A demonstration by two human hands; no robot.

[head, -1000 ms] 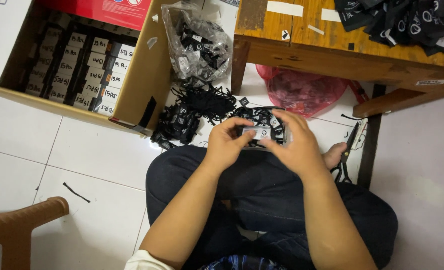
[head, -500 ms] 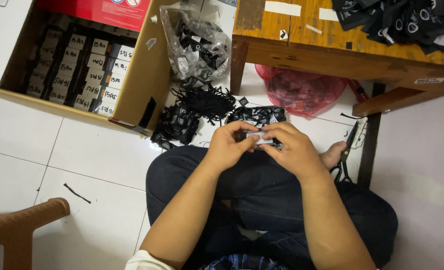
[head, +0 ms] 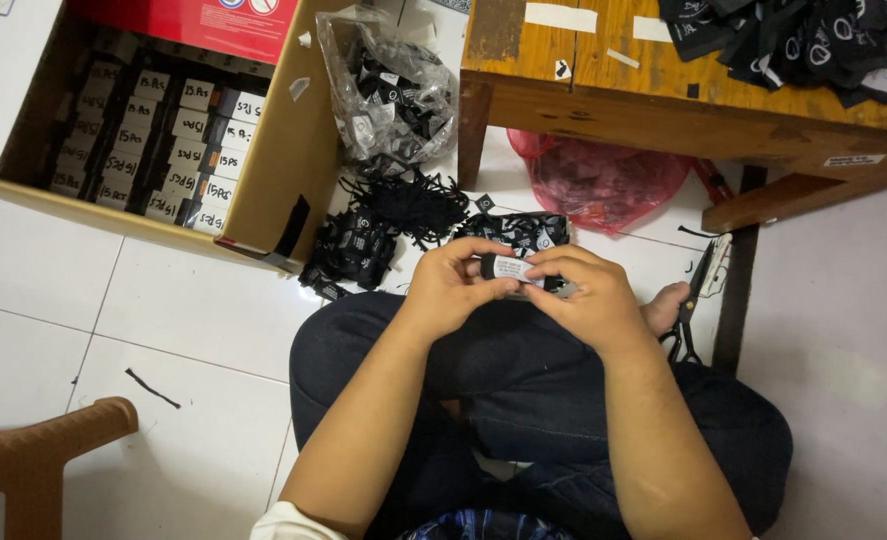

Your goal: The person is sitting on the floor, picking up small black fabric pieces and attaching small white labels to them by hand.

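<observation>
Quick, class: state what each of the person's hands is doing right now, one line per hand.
Left hand: closed on the small black bundle with a white label.
Right hand: closed on the same bundle from the other end.

Bundle (head: 508, 268) mostly hidden (by fingers (head: 473, 262))

My hands are on a small black cloth bundle (head: 511, 268) wrapped in a matt white paper band. At 12 o'clock there's a crinkly glossy clear plastic bag (head: 388, 90), and at 1 a worn, scuffed wooden table (head: 683, 105). Matt brown cardboard box (head: 278, 170) at 10, on glossy white floor tiles (head: 193, 310).
</observation>
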